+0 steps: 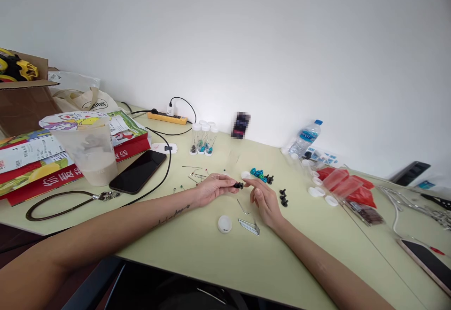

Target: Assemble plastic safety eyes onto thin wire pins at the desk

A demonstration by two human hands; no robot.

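Note:
My left hand (215, 189) pinches small black screw-like parts (238, 185) between thumb and fingertips, a little above the table. My right hand (263, 200) is just to their right, its fingers stretched out and its index finger close to the parts; whether it touches them I cannot tell. Beyond the right hand lie blue and green screw-like parts (259, 174), and more black ones (283, 198) lie to its right. Between my forearms are several L-shaped hex keys (248, 227), a single hex key (243, 206) and a white cap (224, 224). Thin pins (195, 176) lie behind my left hand.
Capped clear tubes (203, 140) stand near the wall. To the left are a plastic cup (92, 159), a black phone (138, 171), red boxes (59, 176) and a cable (169, 157). On the right are a water bottle (306, 138), white caps (331, 200) and red bags (362, 195).

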